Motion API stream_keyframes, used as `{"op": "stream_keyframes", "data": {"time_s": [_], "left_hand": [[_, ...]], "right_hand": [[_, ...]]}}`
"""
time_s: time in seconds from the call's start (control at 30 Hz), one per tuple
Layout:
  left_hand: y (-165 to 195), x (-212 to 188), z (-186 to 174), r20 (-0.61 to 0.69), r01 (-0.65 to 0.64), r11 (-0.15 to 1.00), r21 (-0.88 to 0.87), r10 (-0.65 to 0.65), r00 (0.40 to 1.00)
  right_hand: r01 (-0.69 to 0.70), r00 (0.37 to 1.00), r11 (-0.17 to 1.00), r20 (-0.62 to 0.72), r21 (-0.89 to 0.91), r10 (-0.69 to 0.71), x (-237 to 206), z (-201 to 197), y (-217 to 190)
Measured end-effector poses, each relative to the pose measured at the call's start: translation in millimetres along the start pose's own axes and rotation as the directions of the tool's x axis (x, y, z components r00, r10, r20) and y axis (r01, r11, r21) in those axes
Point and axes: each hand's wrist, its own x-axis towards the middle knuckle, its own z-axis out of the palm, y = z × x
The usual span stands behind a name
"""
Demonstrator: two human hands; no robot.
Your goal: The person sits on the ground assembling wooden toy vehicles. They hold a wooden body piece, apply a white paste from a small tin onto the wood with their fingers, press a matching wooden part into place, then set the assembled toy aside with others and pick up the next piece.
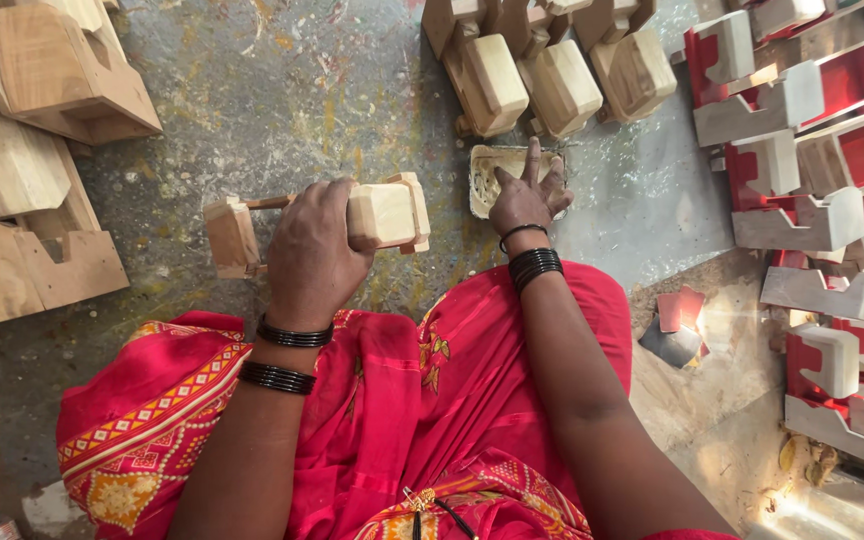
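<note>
Paint-flecked grey concrete floor (282,90) serves as my work surface; I sit on it in red patterned cloth (402,400).

Head view, near centre: my left hand (314,250) is closed over the top of an unpainted wooden toy piece (377,215), fingers wrapped around its middle, pressing it toward the floor. The piece lies on its side just in front of my knees, with a blocky end (230,238) sticking out to the left and a rounded end to the right.

Head view, centre right: my right hand (530,195) is open, fingers spread, fingertips dipping into a small shallow tray (487,170) that holds pale small bits; I cannot tell what they are. The tray sits just right of the toy piece and near a far row of bare wooden blocks (552,85).

Head view, left: a stack of larger unpainted wooden parts (22,180) lies well apart from my hands. Right: red-painted wooden parts (812,150) are packed close together, and a red-and-dark scrap (677,325) lies on a sandy patch.

Risks, as I judge them: my grip is one-handed and from above, so the toy piece could roll or twist if I lean on it unevenly. The tray is light and sits at my fingertips; a careless pull could tip it and scatter its contents across the floor. My loose cloth lies near the work and could snag it.
</note>
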Motion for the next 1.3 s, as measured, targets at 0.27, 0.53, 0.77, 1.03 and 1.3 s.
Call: {"op": "stream_keyframes", "data": {"time_s": [0.27, 0.53, 0.77, 1.03, 1.3], "left_hand": [[-4, -2, 1, -0.011, 0.012, 1.000, -0.015, -0.012, 1.000], [-12, -4, 7, -0.018, 0.015, 1.000, -0.020, -0.015, 1.000], [-18, -2, 12, -0.019, 0.020, 1.000, -0.023, -0.021, 1.000], [-20, -3, 14, -0.031, 0.010, 1.000, -0.021, -0.011, 0.999], [-21, -2, 17, -0.001, 0.052, 0.999, -0.009, -0.052, 0.999]], "right_hand": [[0.002, 0.958, 0.950, -0.274, 0.312, 0.089, 18, 23, 27], [-0.366, 0.922, -0.367, 0.388, 0.855, -0.016, 14, -5, 59], [-0.355, 0.910, -0.540, 0.149, 0.763, -0.387, -88, -76, 9], [-0.208, 0.894, -0.136, 0.132, 0.969, -0.428, -176, -89, -69], [0.258, 0.914, 0.388, -0.093, 0.885, -0.395, -183, -91, -85]]}}
